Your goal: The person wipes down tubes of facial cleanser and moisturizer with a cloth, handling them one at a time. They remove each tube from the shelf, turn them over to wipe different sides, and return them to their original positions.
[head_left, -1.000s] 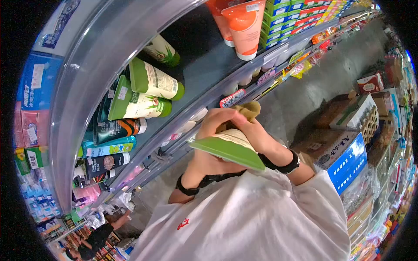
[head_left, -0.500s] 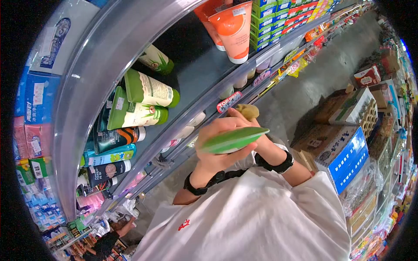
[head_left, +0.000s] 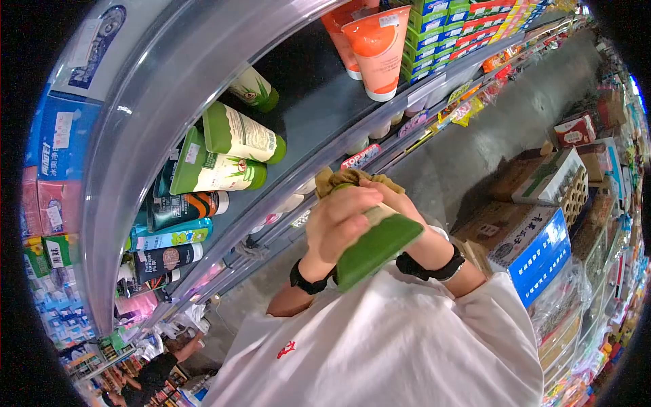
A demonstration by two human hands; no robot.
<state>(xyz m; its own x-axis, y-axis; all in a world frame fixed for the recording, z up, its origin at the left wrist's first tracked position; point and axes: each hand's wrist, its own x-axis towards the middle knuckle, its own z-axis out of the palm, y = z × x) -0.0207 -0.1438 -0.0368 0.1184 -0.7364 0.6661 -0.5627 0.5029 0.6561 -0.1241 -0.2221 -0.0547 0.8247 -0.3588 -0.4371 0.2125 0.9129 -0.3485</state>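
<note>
A green squeeze tube (head_left: 380,252) with a cream band is held in front of my white shirt, its wide flat end tilted toward me. My left hand (head_left: 337,227) is closed around its left side, fingers across the cream part. My right hand (head_left: 408,216) is closed at the tube's far right side, together with a bunched yellow-brown cloth (head_left: 358,181). That cloth wraps about the tube's far end, hiding the cap. On the shelf to the left, similar green tubes (head_left: 243,132) stand beside dark and blue tubes (head_left: 186,210).
A clear curved shelf guard (head_left: 129,115) runs along the left. Orange tubes (head_left: 380,51) and stacked small boxes (head_left: 427,41) stand farther along the shelf. Cartons (head_left: 519,241) sit on the floor at right. Another person (head_left: 159,373) is at lower left.
The tube has turned, showing more of its green flat end and cream band. The cloth has moved left and now spreads around the tube's far end. The view has shifted slightly.
</note>
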